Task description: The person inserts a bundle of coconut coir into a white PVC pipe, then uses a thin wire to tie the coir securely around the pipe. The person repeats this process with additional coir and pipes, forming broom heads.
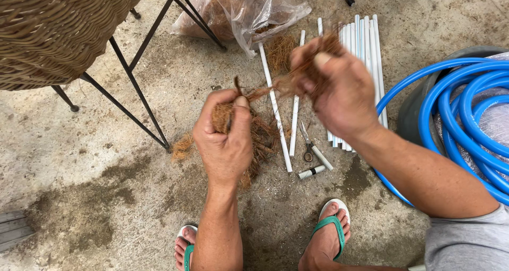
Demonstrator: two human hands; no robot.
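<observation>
There is a single view, from a camera worn on the person's head. It looks almost straight down, from close above, at the concrete floor (79, 160) in front of the person. Both forearms enter from the bottom edge, and the feet in sandals (331, 226) sit at the lower margin. With only one view, no part is shared.

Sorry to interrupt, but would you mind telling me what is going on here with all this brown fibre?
A person standing on a concrete floor holds a clump of brown coconut-like fibre in the left hand. The right hand grips another tuft of the same fibre, with strands stretched between the two. Below lie white plastic tubes, small scissors, a clear plastic bag of fibre and a coiled blue hose.
</observation>
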